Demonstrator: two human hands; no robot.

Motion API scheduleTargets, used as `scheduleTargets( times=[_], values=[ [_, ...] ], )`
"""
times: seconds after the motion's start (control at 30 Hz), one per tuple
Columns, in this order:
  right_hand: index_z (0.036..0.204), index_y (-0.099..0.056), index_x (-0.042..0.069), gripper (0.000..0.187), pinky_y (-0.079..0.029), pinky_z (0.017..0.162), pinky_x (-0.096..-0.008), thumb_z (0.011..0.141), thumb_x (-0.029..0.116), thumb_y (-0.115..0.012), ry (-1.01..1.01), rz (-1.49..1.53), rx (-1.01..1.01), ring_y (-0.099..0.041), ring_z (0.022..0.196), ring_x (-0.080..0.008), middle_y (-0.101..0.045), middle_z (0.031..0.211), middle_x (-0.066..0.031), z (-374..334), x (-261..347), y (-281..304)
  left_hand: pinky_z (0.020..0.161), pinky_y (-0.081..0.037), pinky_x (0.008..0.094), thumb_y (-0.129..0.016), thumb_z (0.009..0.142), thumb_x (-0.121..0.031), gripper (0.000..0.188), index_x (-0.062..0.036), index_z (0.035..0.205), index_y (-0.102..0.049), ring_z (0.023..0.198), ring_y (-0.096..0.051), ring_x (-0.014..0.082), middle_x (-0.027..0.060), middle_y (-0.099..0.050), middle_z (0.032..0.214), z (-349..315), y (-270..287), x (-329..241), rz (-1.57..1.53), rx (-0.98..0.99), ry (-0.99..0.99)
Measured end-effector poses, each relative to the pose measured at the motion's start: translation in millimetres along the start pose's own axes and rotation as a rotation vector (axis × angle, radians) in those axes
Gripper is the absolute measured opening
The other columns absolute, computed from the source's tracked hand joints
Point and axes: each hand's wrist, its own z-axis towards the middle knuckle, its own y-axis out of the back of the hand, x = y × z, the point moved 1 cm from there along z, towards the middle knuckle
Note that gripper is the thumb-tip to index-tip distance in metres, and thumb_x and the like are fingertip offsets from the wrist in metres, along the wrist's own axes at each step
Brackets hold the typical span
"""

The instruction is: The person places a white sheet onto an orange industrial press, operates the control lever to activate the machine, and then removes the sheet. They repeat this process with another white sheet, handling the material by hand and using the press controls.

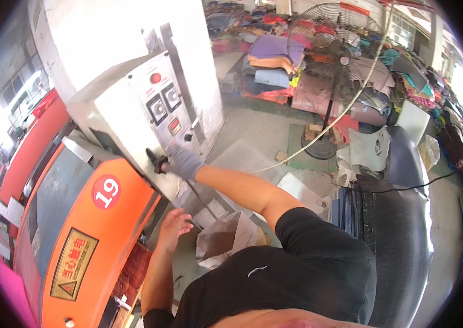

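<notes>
My right arm reaches across to the white control box (pixel 114 93). On that hand, my right hand (pixel 185 162), is a grey glove, and its fingers close at a black handle (pixel 156 160) low on the box front. Just above the glove is a small black knob (pixel 188 137) on the grey panel (pixel 164 104). The panel also carries a red button (pixel 156 78), two square dials and a small red display (pixel 174 127). Bare and lifted, my left hand (pixel 175 227) is beside the orange machine (pixel 114 164), its fingers loosely bent and apart, with nothing in them.
A crumpled pale sack (pixel 227 238) stands on the floor before me. Beyond it a black pedestal fan (pixel 344 61) stands near stacked coloured sheets (pixel 275 57). A pale cable (pixel 351 104) hangs across the view. Black sheet material (pixel 398 235) lies to my right.
</notes>
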Motion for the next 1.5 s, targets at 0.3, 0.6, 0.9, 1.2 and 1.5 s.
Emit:
scheduleTargets(
  times=[0.3, 0.6, 0.9, 1.2, 1.5],
  values=[
    [0.090, -0.064, 0.004, 0.057, -0.047, 0.070, -0.0438, 0.085, 0.056, -0.040, -0.500, 0.233, 0.350, -0.062, 0.078, -0.0364, -0.063, 0.083, -0.0229, 7, 32, 5, 0.083, -0.041, 0.0466, -0.047, 0.086, -0.052, 0.058, -0.0067, 0.122, -0.038, 0.099, -0.050, 0.0235, 0.0083, -0.048, 0.113, 104, 23, -31, -0.379, -0.263, 0.012],
    [0.081, -0.068, 0.006, 0.060, -0.049, 0.065, -0.0392, 0.079, 0.060, -0.041, -0.359, -0.096, 0.554, -0.064, 0.076, -0.0293, -0.066, 0.080, -0.0137, 32, 37, 46, 0.085, -0.036, 0.0410, -0.042, 0.081, -0.066, 0.061, -0.0095, 0.103, -0.048, 0.088, -0.046, 0.0195, 0.0029, -0.048, 0.097, 143, 28, -44, -0.545, 0.000, 0.016],
    [0.102, -0.064, 0.007, 0.053, -0.044, 0.078, -0.0411, 0.079, 0.046, -0.036, -0.344, 0.109, 0.738, -0.060, 0.094, -0.0286, -0.063, 0.100, -0.0148, 45, 15, -5, 0.077, -0.034, 0.0390, -0.040, 0.077, -0.072, 0.062, -0.0144, 0.099, -0.051, 0.077, -0.042, 0.0161, 0.0001, -0.044, 0.084, 142, 36, -59, -0.280, -0.088, 0.123],
    [0.097, -0.058, 0.008, 0.050, -0.044, 0.075, -0.0384, 0.084, 0.049, -0.031, -0.560, 0.630, 0.692, -0.057, 0.079, -0.0283, -0.059, 0.092, -0.0156, 36, -11, -46, 0.072, -0.040, 0.0382, -0.035, 0.075, -0.077, 0.073, -0.0097, 0.097, -0.053, 0.071, -0.048, 0.0169, 0.0010, -0.049, 0.080, 141, 28, -97, 0.038, -0.139, 0.338],
    [0.086, -0.069, 0.009, 0.053, -0.048, 0.065, -0.0406, 0.082, 0.052, -0.038, -0.287, -0.019, 0.590, -0.063, 0.075, -0.0309, -0.066, 0.078, -0.0113, 43, 31, 28, 0.077, -0.041, 0.0371, -0.041, 0.082, -0.066, 0.061, -0.0066, 0.096, -0.047, 0.077, -0.049, 0.0150, 0.0002, -0.054, 0.086, 148, 42, -49, -0.481, 0.046, 0.092]
  ],
)
